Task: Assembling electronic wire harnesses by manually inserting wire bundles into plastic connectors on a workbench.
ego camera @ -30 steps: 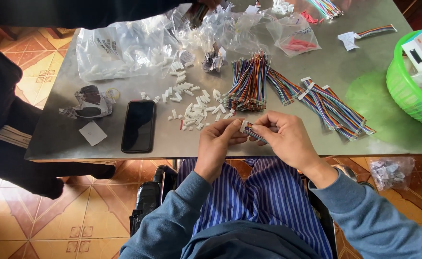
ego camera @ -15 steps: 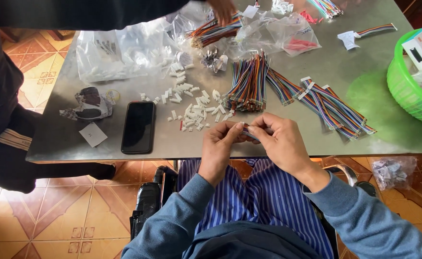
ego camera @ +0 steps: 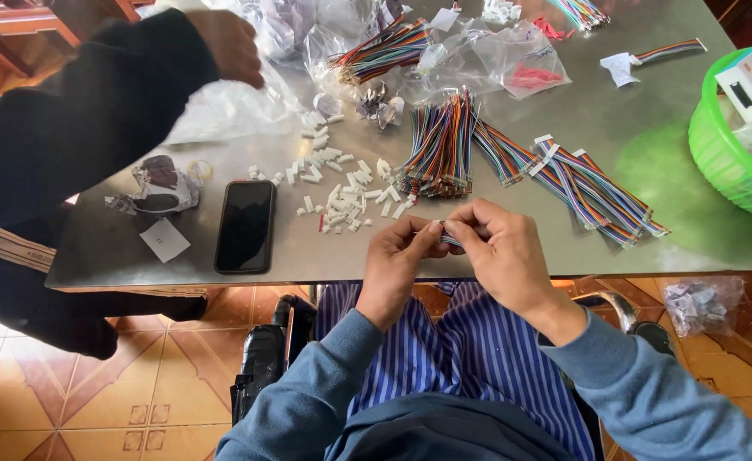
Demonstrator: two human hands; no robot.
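Black and flat, a phone [ego camera: 244,225] lies on the left of the grey metal table [ego camera: 615,111]. Next come little white plastic plugs [ego camera: 342,192] in a loose pile. At the table's near edge, the left hand [ego camera: 399,260] and right hand [ego camera: 500,252] pinch one small wire piece with a white plug [ego camera: 444,235] between their fingertips (it is mostly hidden). Bundles of rainbow wires [ego camera: 555,175] lie just behind, then a green basket [ego camera: 722,149].

**Even daylight, soft glare on metal**

Bright, diffuse light fills the frame. The metal surface [ego camera: 615,119] shows a dull sheen and a green cast beside the basket [ego camera: 722,162]. Shadows are faint. The dark sleeve [ego camera: 77,128] at upper left is slightly motion-blurred.
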